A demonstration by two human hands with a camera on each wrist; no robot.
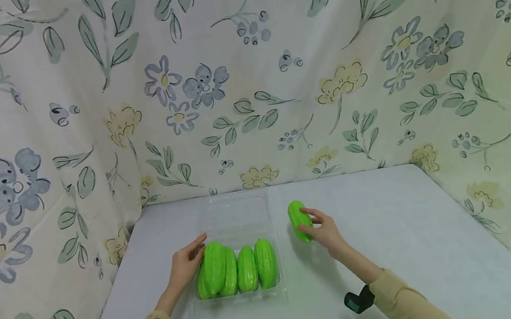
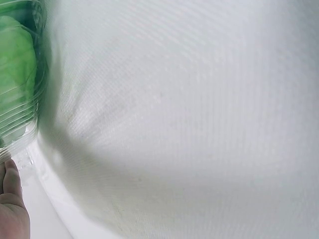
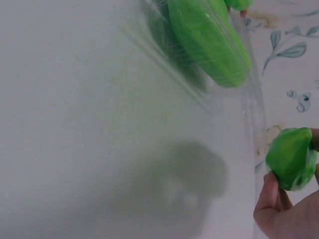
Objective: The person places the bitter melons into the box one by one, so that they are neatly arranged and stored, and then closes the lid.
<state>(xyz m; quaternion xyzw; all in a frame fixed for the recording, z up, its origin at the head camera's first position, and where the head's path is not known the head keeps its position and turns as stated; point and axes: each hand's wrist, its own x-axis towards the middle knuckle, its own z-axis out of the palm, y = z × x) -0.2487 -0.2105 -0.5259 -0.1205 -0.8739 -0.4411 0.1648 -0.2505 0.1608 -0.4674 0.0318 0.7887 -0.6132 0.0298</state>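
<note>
Several bright green, ridged, elongated fruits lie side by side in a clear plastic clamshell box. At the left, one fruit lies on top, overlapping its neighbours. My left hand is at the box's far left side, fingers fairly straight and fingertips right at the rim and the upper fruit's far end. In the left wrist view, its fingers touch the ribbed box corner. My right hand pinches another green fruit between thumb and fingers, raised to the right of the box.
The transparent lid lies folded back behind the box. Both stand on a white table, with a floral curtain hanging behind it. Dark wrist cameras are strapped under both sleeves.
</note>
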